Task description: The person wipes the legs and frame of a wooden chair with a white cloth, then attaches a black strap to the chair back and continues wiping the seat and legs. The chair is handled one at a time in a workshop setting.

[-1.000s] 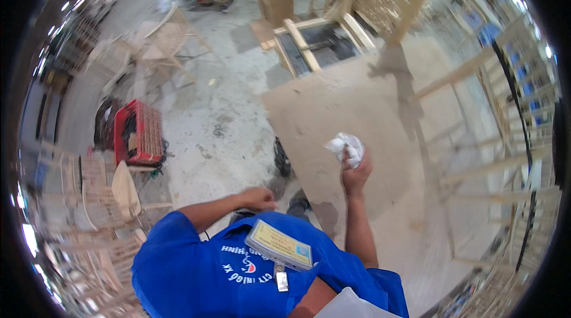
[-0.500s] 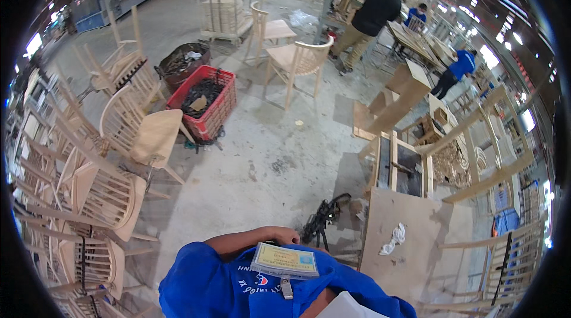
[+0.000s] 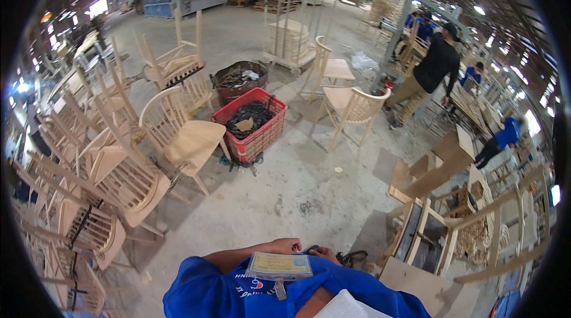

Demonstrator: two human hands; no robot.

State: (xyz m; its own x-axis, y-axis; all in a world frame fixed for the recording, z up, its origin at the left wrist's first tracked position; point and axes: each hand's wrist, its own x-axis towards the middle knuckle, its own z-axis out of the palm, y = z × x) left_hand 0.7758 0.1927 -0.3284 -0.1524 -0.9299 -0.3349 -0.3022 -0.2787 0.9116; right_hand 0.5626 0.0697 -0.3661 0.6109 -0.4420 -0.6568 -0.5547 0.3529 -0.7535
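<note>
My left hand (image 3: 286,245) is in front of my body at the bottom of the view, its fingers curled in. Close to its right, my right hand (image 3: 325,254) shows only in part above my blue shirt, with its fingers bent too. A small dark piece lies between the two hands, too small to name. Whatever either hand grips is hidden. Just beyond my right hand, a tangle of black straps (image 3: 352,258) shows near the floor. An ID badge in a clear holder (image 3: 279,265) lies on my chest and covers part of the view below the hands.
Ahead stands a red plastic crate (image 3: 257,136) of black straps, with a dark round tub (image 3: 238,83) behind. Wooden chairs (image 3: 193,139) crowd the left; two more (image 3: 351,107) stand beyond the crate. At right are a wooden frame (image 3: 422,235) and a board (image 3: 416,285). Several people work farther back.
My view has turned left and lifted, so the chairs and crate sit farther right in it. My right hand now shows beside the left; the black straps are mostly out of sight.
</note>
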